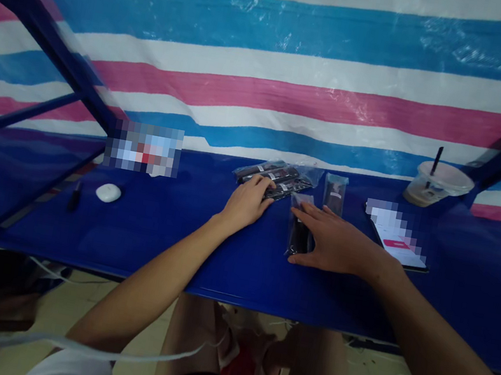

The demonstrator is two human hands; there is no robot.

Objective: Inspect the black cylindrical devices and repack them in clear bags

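A person seated at a blue surface point(226, 270) rests both hands among small dark packets in clear plastic bags. The right hand point(336, 238) comes in from the side over a single packet point(299, 238), which lies left of the palm, its long axis running roughly away from the person; the thumb meets the near end and the fingers reach over the far end. That hand is spread wide, thumb well apart from fingers, though whether it grips the packet or merely rests on it cannot be told. The left hand point(247, 203), loosely curled, touches the near edge of a pile of packets point(272, 172) lying just beyond the single one and to its left, their long axes slanted across the surface; a firm hold there cannot be made out. The right hand is the nearer to the single packet, the left to the pile. A second packet point(335, 193) lies end-on just past the right hand's knuckles, its near end hidden. Fingers cover part of the pile, leaving its count uncertain, and the labels are too small to read. Pixelation masks an item point(143, 149) at far left and much of the phone point(399, 239) at right, near a plastic cup point(438, 185).
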